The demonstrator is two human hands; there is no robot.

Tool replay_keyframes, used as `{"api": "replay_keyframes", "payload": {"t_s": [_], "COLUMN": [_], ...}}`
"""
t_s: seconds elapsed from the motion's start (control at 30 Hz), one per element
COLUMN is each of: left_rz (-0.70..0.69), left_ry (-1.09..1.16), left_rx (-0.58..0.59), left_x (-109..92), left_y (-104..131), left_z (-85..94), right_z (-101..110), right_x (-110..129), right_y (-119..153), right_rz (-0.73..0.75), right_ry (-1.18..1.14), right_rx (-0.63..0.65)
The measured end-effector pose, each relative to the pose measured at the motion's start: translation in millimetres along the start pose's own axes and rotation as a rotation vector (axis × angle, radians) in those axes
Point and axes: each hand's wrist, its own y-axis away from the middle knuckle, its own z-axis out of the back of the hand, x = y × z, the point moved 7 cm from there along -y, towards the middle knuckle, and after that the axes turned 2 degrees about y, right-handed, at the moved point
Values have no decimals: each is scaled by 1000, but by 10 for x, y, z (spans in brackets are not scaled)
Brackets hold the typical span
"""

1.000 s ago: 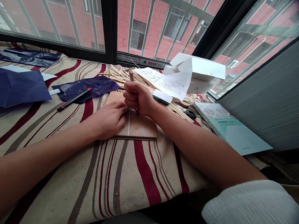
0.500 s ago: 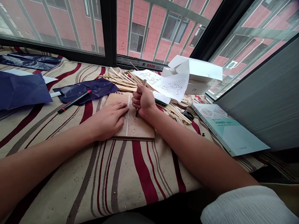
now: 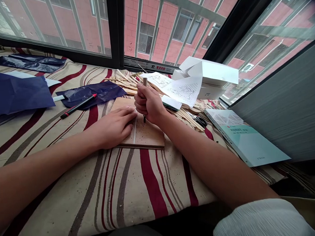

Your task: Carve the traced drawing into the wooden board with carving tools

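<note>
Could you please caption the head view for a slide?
Left hand on a wooden board, right hand holding a wooden-handled tool upright.

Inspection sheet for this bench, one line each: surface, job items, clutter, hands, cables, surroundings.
Surface: striped cloth, specks scattered on it.
Job items: wooden board lying flat; wooden-handled tool, tip down at the board.
Clutter: dark blue sheets, pen, thin wooden sticks, printed papers, white box, scissors, book.
Hands: left hand spread on the board; right hand gripping the tool.
Cables: nothing seen.
Surroundings: window, bars outside.
</note>
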Motion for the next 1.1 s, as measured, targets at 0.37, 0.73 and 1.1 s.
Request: {"api": "replay_keyframes", "payload": {"t_s": [0.37, 0.73, 1.1], "left_rz": [-12, 10, 60], "left_ry": [86, 7, 1], "left_rx": [-15, -23, 24], "left_x": [-21, 29, 57], "left_y": [-22, -44, -47], "left_z": [61, -6, -33], "right_z": [-270, -41, 278], "right_x": [-124, -142, -89], "right_y": [31, -72, 6], "right_rz": [-143, -107, 91], "right_ry": [142, 5, -16], "right_rx": [477, 155, -441]}}
